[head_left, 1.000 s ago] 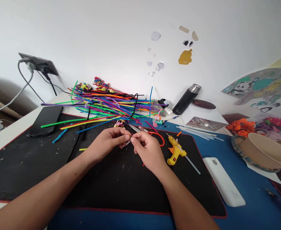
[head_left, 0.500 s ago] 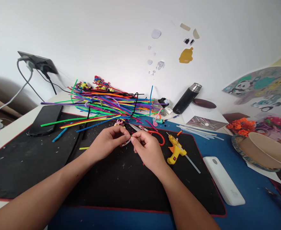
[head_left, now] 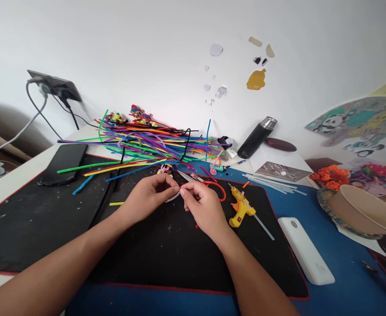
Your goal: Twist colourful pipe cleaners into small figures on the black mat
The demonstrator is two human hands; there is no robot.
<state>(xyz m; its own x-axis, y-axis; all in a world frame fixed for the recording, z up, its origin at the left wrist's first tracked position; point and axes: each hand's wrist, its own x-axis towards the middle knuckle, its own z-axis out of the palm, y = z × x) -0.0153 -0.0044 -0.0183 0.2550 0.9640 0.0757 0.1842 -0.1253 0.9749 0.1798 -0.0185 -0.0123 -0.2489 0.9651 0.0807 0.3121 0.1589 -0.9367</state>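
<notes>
Over the black mat [head_left: 173, 259], my left hand [head_left: 153, 193] and my right hand [head_left: 201, 204] meet at the fingertips, both pinched closed. What they pinch is too small to make out; a pale curved strip [head_left: 173, 198] shows just under the fingers. Directly behind my left hand lies a small multicoloured figure [head_left: 165, 168]. Scissors with red-orange handles [head_left: 221, 189] lie partly behind my right hand. A large pile of coloured pipe cleaners [head_left: 146, 142] spreads beyond both hands. To the right of my right hand rests a yellow glue gun [head_left: 243, 208].
A black phone [head_left: 63, 164] lies at the left. Behind are a black flask [head_left: 257, 138] and clear glue sticks [head_left: 272, 182]. At the right are a white oblong device [head_left: 306, 250], a bowl [head_left: 370, 206] and orange pipe-cleaner flowers [head_left: 331, 175].
The view has shifted very slightly. Both hands keep nearly the same pose, fingertips still together.
</notes>
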